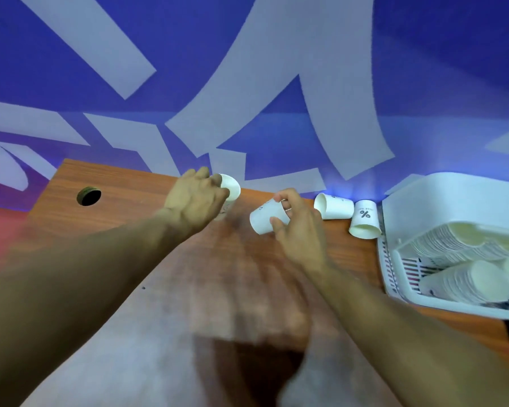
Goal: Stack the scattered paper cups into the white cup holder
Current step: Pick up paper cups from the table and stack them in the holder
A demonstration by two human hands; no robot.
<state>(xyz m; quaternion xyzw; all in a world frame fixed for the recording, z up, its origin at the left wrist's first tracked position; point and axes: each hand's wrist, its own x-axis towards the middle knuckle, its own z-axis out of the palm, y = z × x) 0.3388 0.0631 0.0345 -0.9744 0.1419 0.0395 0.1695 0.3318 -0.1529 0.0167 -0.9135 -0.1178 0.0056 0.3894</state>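
A wood-grain desk (124, 183) with a round cable hole (88, 196) meets a blue wall (438, 69) painted with pale shapes. The left hand (194, 198) is curled round the far cup (232, 187) at the desk's back edge, while the right hand (296, 227) pinches a tilted cup (263, 220) between thumb and fingers, the two cups apart. Right of that hand lie a side cup (335, 207) and a % cup (364, 220) just beside the white holder (453, 195), which carries stacks (450, 240) of cups lying down.
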